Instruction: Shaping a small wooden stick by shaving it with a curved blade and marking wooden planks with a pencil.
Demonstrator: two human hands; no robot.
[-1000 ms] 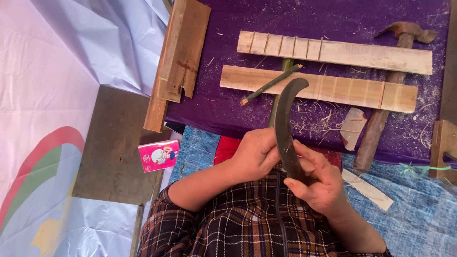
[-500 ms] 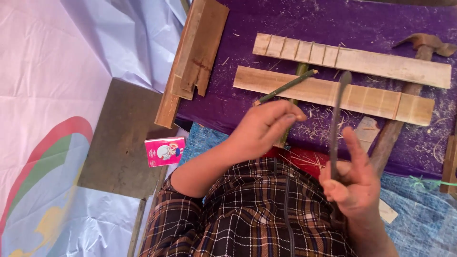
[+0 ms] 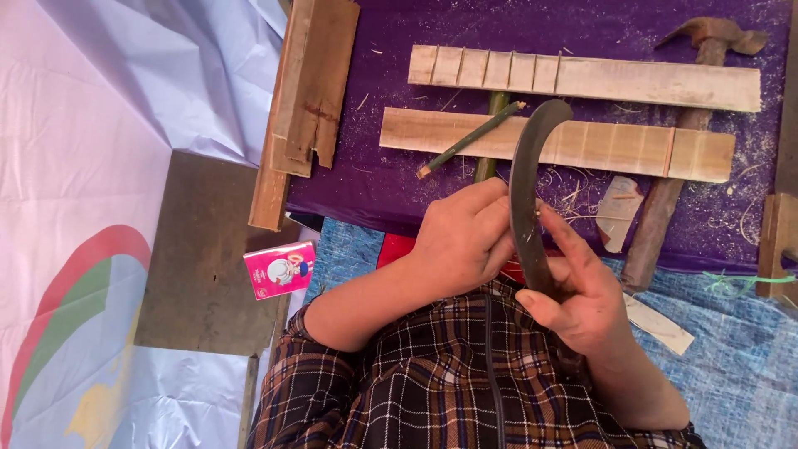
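My right hand (image 3: 573,299) grips the lower end of a dark curved blade (image 3: 525,175) and holds it upright over my lap. My left hand (image 3: 465,237) presses against the blade's left side at mid-length, fingers curled onto it. A tiny pale sliver shows at the blade's edge by my right fingertips; what it is I cannot tell. Just beyond the blade's tip lie two notched pale wooden slats (image 3: 582,75) (image 3: 449,133) on a purple cloth (image 3: 382,50). A thin green stick (image 3: 470,137) rests across the nearer slat.
A hammer (image 3: 706,37) with a long wooden handle lies at the right of the cloth. Brown planks (image 3: 307,91) lie at its left edge, a dark board (image 3: 208,258) and a small pink box (image 3: 280,270) beside my left arm. Shavings and pale chips (image 3: 619,212) litter the cloth.
My left hand, away from the blade half a second ago, has come back against it. The blade has turned from edge-on to show its flat curved side.
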